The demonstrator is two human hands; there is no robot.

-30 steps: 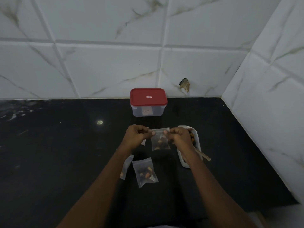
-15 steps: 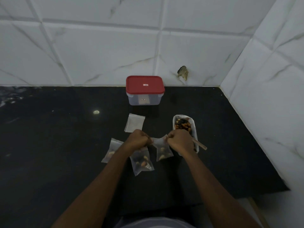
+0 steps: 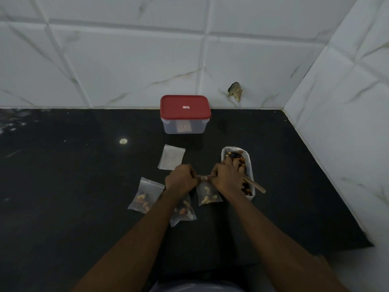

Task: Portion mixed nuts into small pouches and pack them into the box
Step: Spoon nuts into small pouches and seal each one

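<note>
Your black counter [image 3: 63, 186] carried one box [image 3: 185, 123], its red lid [image 3: 185, 107] on, at the middle of the back edge. One white tray [image 3: 250, 163] of mixed nuts sat nearer the right edge, with one wooden spoon [image 3: 255, 186] lying in it. You had four pouches: one empty pouch [image 3: 171, 158] in front of the box, two filled pouches [image 3: 145, 196] [image 3: 184, 210] lying flat, and a fourth pouch [image 3: 208, 194] between your hands. Your left hand [image 3: 181, 180] and right hand [image 3: 226, 178] each pinched its top strip with curled fingers, just beside the tray.
</note>
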